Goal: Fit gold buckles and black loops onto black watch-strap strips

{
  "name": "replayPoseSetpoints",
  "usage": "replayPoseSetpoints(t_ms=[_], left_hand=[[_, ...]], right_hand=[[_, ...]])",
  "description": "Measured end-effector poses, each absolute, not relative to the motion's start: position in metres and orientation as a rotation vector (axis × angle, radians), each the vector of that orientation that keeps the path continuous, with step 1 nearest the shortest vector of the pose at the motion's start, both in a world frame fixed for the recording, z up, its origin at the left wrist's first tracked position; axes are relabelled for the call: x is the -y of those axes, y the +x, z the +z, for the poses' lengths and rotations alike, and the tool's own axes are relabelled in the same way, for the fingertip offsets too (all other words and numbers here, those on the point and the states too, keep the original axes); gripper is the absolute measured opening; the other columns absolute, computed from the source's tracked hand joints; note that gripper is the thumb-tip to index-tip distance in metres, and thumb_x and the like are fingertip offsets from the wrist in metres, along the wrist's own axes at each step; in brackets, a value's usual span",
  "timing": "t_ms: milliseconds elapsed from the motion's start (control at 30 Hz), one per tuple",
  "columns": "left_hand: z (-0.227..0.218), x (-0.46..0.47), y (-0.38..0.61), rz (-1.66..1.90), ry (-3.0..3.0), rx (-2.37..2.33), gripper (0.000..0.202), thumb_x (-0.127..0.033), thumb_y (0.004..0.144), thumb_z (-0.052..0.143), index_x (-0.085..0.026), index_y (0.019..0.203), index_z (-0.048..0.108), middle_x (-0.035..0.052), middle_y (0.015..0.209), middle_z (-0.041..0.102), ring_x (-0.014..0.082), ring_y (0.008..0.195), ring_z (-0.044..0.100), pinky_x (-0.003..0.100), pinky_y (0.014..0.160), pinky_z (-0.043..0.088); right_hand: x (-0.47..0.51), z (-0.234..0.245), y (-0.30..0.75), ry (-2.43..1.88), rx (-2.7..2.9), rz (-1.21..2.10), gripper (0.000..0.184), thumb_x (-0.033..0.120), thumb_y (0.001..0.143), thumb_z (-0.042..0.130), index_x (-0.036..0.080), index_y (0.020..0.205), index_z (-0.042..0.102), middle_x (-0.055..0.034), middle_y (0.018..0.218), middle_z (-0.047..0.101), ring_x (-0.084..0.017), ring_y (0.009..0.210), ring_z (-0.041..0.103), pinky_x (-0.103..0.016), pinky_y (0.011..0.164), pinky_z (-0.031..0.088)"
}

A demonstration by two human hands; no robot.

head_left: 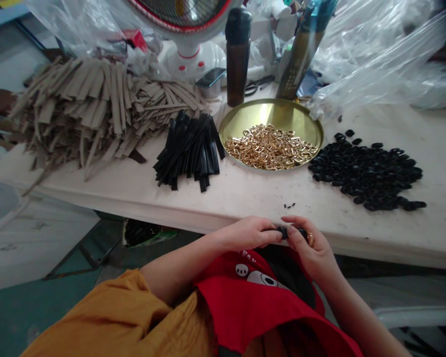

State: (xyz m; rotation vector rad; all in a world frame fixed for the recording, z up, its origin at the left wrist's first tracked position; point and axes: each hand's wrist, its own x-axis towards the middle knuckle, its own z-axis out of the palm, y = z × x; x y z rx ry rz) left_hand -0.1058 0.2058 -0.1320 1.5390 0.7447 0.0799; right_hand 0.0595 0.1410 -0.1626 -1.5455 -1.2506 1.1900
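My left hand (247, 232) and my right hand (312, 248) meet just below the table's front edge, over a red cloth (252, 302) on my lap. Both pinch a small black strap piece (283, 231) between the fingertips. A gold-coloured bit (310, 239) shows at my right fingers. Straight ahead on the table (245, 193) sits a round brass tray (278, 111) holding a heap of gold buckles (269, 147). To its left lies a bundle of black strips (189, 151); to its right, a pile of black loops (371, 171).
A large heap of tan strips (92, 106) covers the table's left. Behind the tray stand a dark bottle (238, 54), a fan base (189, 54), a phone (210, 77) and clear plastic bags (375, 64). A few black crumbs (289, 205) lie near the front edge.
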Motion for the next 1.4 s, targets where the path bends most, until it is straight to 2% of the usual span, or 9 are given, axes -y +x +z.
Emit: replayPoseSetpoints(t_ms=[133,300,500,700,867,1033,1167,1267,1400], left_hand=[[-0.142,-0.201,-0.1,0.154,1.703,-0.839,0.026,-0.036,0.081,0.044,-0.014,0.077,0.058,-0.0008,0.067,0.054,0.0108,0.062,0.046,0.021,0.058,0.033],[-0.139,-0.204,-0.102,0.031,1.546,-0.732,0.032,-0.038,0.082,0.043,-0.013,0.066,0.055,-0.0034,0.053,0.047,0.008,0.049,0.041,0.021,0.05,0.031],[-0.13,-0.202,-0.102,0.003,1.532,-0.776,0.036,-0.039,0.084,0.039,-0.014,0.064,0.053,-0.0028,0.053,0.05,0.0071,0.046,0.043,0.02,0.048,0.032],[-0.136,-0.2,-0.102,-0.04,1.981,-0.852,0.027,-0.03,0.083,0.041,-0.014,0.081,0.062,0.0051,0.073,0.065,0.0153,0.066,0.058,0.024,0.061,0.04],[-0.13,-0.199,-0.107,-0.014,2.226,-1.035,0.034,-0.035,0.086,0.036,-0.015,0.089,0.062,0.0098,0.086,0.066,0.0224,0.078,0.061,0.03,0.066,0.044],[-0.115,-0.205,-0.116,-0.011,1.695,-0.772,0.033,-0.03,0.089,0.032,-0.013,0.085,0.06,0.0058,0.083,0.066,0.0131,0.074,0.06,0.025,0.071,0.045],[-0.111,-0.213,-0.125,-0.052,1.209,-0.589,0.028,-0.03,0.088,0.035,-0.013,0.092,0.058,0.0026,0.079,0.064,0.0085,0.065,0.057,0.02,0.063,0.044],[-0.112,-0.212,-0.124,-0.015,1.358,-0.68,0.021,-0.031,0.082,0.047,-0.014,0.086,0.06,-0.0005,0.072,0.062,0.0085,0.063,0.054,0.019,0.06,0.041],[-0.119,-0.204,-0.116,0.121,1.761,-0.785,0.018,-0.026,0.08,0.047,-0.015,0.08,0.061,-0.0011,0.071,0.06,0.0094,0.065,0.051,0.019,0.061,0.038]], right_hand=[[-0.138,-0.166,0.057,-1.616,1.285,1.05,0.028,0.041,0.081,0.051,0.02,0.098,0.056,-0.0002,0.068,0.052,-0.012,0.055,0.045,-0.024,0.049,0.037],[-0.136,-0.162,0.059,-1.553,1.204,1.227,0.032,0.042,0.082,0.049,0.02,0.104,0.053,0.0052,0.053,0.042,-0.01,0.046,0.04,-0.022,0.042,0.033],[-0.135,-0.169,0.055,-1.571,1.231,1.161,0.031,0.043,0.082,0.047,0.02,0.102,0.054,0.0016,0.06,0.051,-0.013,0.051,0.048,-0.024,0.047,0.04],[-0.136,-0.176,0.06,-1.621,1.34,1.204,0.031,0.043,0.083,0.046,0.02,0.103,0.053,0.0015,0.059,0.054,-0.014,0.052,0.051,-0.025,0.048,0.041],[-0.144,-0.166,0.072,-1.644,1.607,1.183,0.026,0.042,0.083,0.045,0.019,0.091,0.056,-0.0017,0.065,0.059,-0.015,0.057,0.055,-0.027,0.053,0.043],[-0.138,-0.158,0.077,-1.617,1.718,0.948,0.018,0.037,0.083,0.046,0.02,0.089,0.052,-0.0012,0.066,0.059,-0.015,0.056,0.055,-0.026,0.053,0.043],[-0.133,-0.151,0.076,-1.515,1.649,1.144,0.014,0.035,0.085,0.044,0.022,0.087,0.048,0.0022,0.058,0.052,-0.013,0.051,0.051,-0.023,0.048,0.041],[-0.133,-0.146,0.074,-1.468,1.581,1.266,0.015,0.036,0.086,0.043,0.022,0.085,0.048,0.0032,0.056,0.048,-0.012,0.049,0.047,-0.022,0.046,0.039],[-0.132,-0.148,0.072,-1.488,1.525,1.316,0.017,0.038,0.084,0.045,0.022,0.082,0.047,0.0023,0.06,0.049,-0.011,0.049,0.043,-0.022,0.043,0.035]])
